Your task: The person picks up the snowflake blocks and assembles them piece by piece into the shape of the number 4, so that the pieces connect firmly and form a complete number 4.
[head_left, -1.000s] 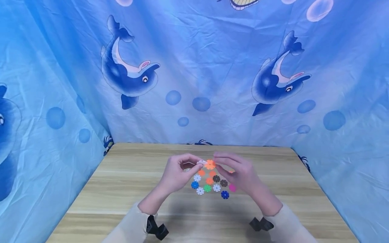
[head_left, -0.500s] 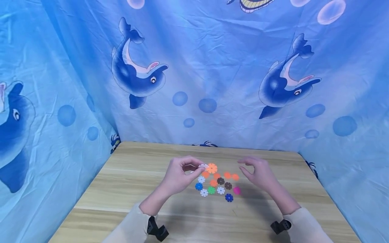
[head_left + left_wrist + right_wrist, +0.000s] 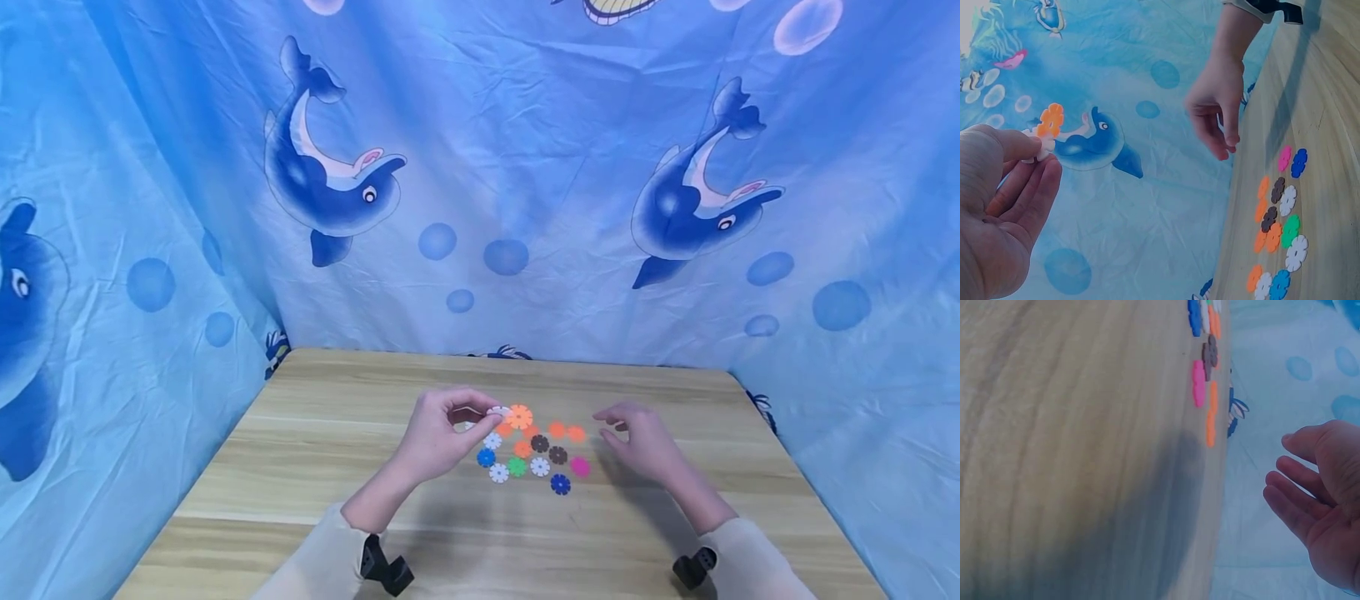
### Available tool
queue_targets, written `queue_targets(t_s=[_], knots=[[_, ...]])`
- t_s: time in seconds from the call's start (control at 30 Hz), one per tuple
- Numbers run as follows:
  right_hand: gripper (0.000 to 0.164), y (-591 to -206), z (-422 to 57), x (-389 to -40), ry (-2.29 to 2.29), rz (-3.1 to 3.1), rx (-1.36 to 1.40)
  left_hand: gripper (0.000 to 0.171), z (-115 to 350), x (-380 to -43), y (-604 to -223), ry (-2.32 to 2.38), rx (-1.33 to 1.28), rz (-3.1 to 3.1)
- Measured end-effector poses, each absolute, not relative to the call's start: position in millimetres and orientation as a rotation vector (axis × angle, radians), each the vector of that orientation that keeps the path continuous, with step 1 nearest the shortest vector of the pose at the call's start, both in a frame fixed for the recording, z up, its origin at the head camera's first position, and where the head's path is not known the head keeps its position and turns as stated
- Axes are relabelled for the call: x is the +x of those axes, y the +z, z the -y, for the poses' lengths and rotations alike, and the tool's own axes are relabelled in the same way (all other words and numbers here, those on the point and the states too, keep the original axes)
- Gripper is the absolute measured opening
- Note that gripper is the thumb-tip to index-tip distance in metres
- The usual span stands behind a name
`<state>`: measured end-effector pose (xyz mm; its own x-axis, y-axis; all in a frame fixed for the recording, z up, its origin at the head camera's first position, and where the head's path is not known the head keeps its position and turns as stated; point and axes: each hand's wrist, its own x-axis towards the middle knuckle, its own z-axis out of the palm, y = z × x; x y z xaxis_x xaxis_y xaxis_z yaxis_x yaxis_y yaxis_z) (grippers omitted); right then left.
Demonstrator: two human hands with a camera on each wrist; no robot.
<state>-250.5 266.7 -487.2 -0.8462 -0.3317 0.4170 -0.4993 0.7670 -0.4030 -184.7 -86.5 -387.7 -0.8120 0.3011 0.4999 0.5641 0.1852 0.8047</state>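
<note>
My left hand pinches a white notched disc between thumb and fingertips, above the table. Joined to that disc's edge is an orange notched disc, which stands out to the right of the fingertips. To the right, my right hand hovers with relaxed, slightly bent fingers and holds nothing; in the right wrist view its palm shows bare. Between and below the hands lie loose flower-shaped discs, among them a pink one, a dark blue one and a green one.
The discs lie close together on a wood-grain table. Two orange discs are nearest my right hand. A blue curtain printed with dolphins hangs behind the table and along both sides. Each wrist wears a black camera mount.
My right hand has let go of the orange disc and moved away to the right. My left hand stays in place, still pinching the white disc with the orange one attached.
</note>
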Motion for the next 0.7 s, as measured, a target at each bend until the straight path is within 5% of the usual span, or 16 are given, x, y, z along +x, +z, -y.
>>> queue_targets(t_s=[0.7], knots=[[0.021, -491, -212, -242, 0.758, 2.777, 0.917, 0.009, 90, -186, -386, -1.692, -0.802, 2.255]])
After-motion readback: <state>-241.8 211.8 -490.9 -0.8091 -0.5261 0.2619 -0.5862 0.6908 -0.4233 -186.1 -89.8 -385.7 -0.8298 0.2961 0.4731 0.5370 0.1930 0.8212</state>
